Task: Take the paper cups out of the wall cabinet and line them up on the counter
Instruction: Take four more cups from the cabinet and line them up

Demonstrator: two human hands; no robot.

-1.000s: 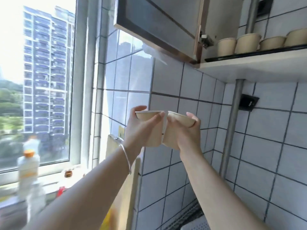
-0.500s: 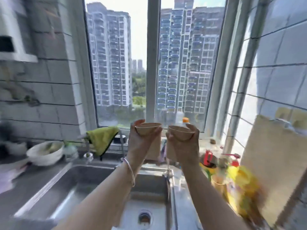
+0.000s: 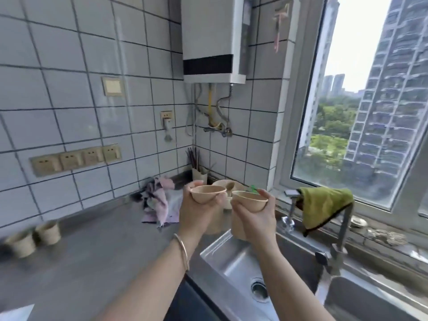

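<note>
Nearest the viewer, two forearms are reaching out over the front edge of the counter and the near left corner of the sink. The left hand is wrapping its fingers round one paper cup, and the right hand is gripping a second paper cup the same way, each taken round the wall just under the rim. Both cups are being carried upright in the air, close beside each other, above the seam where counter meets sink.

Judging by their look, these cups are very light and thin-walled, so they are probably giving under a hard squeeze; a soft hold high on the wall seems safest, and setting them down flat matters since they will likely tip easily.

Further left, two more cups are already standing side by side near the counter's left edge, by the tiled wall. Bare grey surface is lying between them and the hands, giving room to extend the row. A crumpled cloth and a bowl are crowding the far corner, and the sink's rim is dropping away on the right.
</note>
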